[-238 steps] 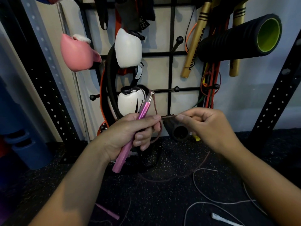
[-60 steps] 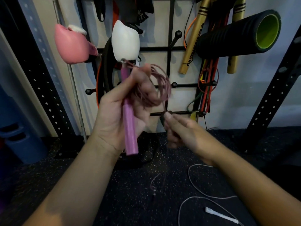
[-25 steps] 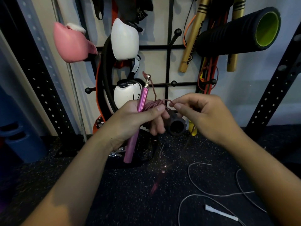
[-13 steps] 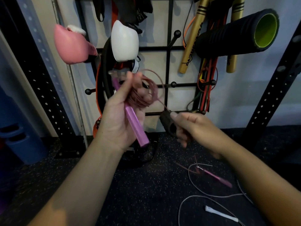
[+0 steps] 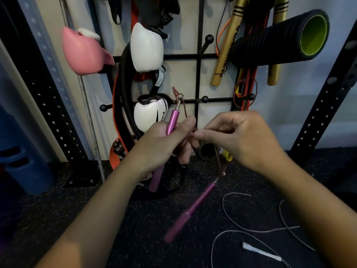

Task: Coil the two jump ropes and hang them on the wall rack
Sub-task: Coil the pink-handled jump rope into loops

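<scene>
Rack point(image 5: 199, 57) of black wire grid with ball-tipped pegs fills the wall ahead, and on the speckled black rubber floor point(image 5: 135, 219) the thin white jump rope point(image 5: 251, 231) lies loose, not yet coiled. The left hand point(image 5: 164, 144) has its grip curled round one metallic pink handle point(image 5: 172, 122) of the pink-cabled rope and its gathered loops, while the right hand point(image 5: 241, 138) pinches the cable point(image 5: 217, 155), the second pink handle point(image 5: 188, 211) dangling below. Best, I'd judge, to keep loops even and tuck that handle beside the first before hanging.
</scene>
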A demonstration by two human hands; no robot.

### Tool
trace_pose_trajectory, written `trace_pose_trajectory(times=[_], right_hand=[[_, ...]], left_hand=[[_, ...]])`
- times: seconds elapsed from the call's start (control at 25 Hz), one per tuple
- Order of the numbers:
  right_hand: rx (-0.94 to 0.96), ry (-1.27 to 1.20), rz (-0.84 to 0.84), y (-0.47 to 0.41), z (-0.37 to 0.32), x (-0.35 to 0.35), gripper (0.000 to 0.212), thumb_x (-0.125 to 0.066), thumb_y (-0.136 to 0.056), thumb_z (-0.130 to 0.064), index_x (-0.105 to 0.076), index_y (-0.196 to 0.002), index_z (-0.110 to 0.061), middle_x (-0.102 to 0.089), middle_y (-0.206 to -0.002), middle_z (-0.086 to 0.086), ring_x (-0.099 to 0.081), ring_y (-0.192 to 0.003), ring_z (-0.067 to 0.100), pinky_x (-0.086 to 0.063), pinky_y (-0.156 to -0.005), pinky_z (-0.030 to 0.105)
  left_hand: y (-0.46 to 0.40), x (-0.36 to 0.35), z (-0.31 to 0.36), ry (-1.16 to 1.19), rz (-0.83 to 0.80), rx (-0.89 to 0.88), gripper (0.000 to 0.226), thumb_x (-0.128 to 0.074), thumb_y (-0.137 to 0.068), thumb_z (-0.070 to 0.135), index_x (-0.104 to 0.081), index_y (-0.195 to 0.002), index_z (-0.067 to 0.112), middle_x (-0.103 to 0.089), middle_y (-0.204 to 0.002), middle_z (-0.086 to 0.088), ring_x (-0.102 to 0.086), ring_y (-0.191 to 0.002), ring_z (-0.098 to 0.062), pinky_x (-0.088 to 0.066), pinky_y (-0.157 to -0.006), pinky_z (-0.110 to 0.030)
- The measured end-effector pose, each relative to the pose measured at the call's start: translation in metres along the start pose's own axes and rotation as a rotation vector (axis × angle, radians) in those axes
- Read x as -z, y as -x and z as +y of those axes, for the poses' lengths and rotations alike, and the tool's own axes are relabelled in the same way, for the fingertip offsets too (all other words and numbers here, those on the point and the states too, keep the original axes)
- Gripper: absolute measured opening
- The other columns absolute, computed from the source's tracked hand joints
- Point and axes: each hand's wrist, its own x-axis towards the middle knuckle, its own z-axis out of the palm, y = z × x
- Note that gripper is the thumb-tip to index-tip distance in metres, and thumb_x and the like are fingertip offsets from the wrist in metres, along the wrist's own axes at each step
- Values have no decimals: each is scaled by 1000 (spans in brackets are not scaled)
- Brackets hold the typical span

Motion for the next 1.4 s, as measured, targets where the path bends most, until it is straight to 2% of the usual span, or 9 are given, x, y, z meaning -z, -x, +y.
trace_pose_trajectory(times=[0.12,0.32,0.48,0.76,0.92,1.04,1.16,1.24,1.4], right_hand=[[-7,62,-7,2,7,-5,33,-76,-80,-47,-72,-78,-15,-71,-68,13,-54,-56,17,-44,-52,34],[13,16,-141,-1,13,0,20,-57,-104,-32,-71,-96,-19,-73,-93,14,-69,-88,32,-55,-80,50],[27,10,-120,-1,13,2,15,-61,-101,-28,-73,-97,-19,-75,-88,11,-66,-70,18,-53,-64,33],[-83,-222,42,-2,13,-5,43,-75,-80,-43,-66,-87,-2,-65,-73,35,-58,-49,29,-48,-49,34],[-257,-612,-75,0,23,-11,36,-60,-95,-40,-61,-103,-5,-65,-92,22,-64,-73,24,-57,-64,25],[-307,-803,-201,10,30,-24,67,-26,-104,-60,-60,-131,-9,-73,-116,18,-71,-104,28,-56,-85,36],[-209,-754,-261,16,29,-37,84,-20,-91,-78,-61,-132,-16,-65,-92,14,-59,-75,21,-45,-60,34],[-166,-595,-154,18,28,-44,69,-30,-89,-75,-65,-112,-21,-57,-71,4,-49,-58,14,-39,-49,26],[-148,-542,-25,21,26,-50,44,-33,-104,-54,-63,-104,-22,-53,-74,5,-44,-58,18,-35,-46,27]], left_hand=[[-1,2,-2,77,-122,3,42,-60,-90,48,-70,-76,10,-52,-44,3,-52,-45,-13,-48,-60,-20],[-2,4,-7,149,-147,6,20,-69,-87,34,-74,-82,15,-73,-63,-5,-64,-58,-17,-52,-63,-23],[-3,-1,-10,133,-150,-14,24,-64,-96,27,-69,-77,14,-54,-50,4,-52,-50,-10,-50,-60,-24],[-4,-2,-11,554,-229,31,29,-58,-97,24,-63,-72,11,-34,-40,10,-34,-35,-6,-39,-46,-24],[-2,-18,-5,873,-277,35,26,-57,-93,23,-65,-71,12,-38,-38,13,-38,-35,-3,-40,-45,-21],[-4,-35,-7,1069,-205,26,24,-60,-93,26,-66,-74,11,-41,-38,13,-42,-36,-2,-43,-47,-19],[-8,-38,-10,1114,-100,21,24,-62,-92,28,-66,-76,11,-43,-40,12,-44,-38,-3,-45,-48,-18],[-9,-35,-10,1093,-60,22,23,-61,-92,28,-65,-77,11,-43,-40,11,-44,-38,-3,-44,-48,-18],[-9,-34,-11,963,11,58,23,-64,-88,28,-65,-78,8,-48,-44,7,-47,-42,-6,-46,-52,-20]])
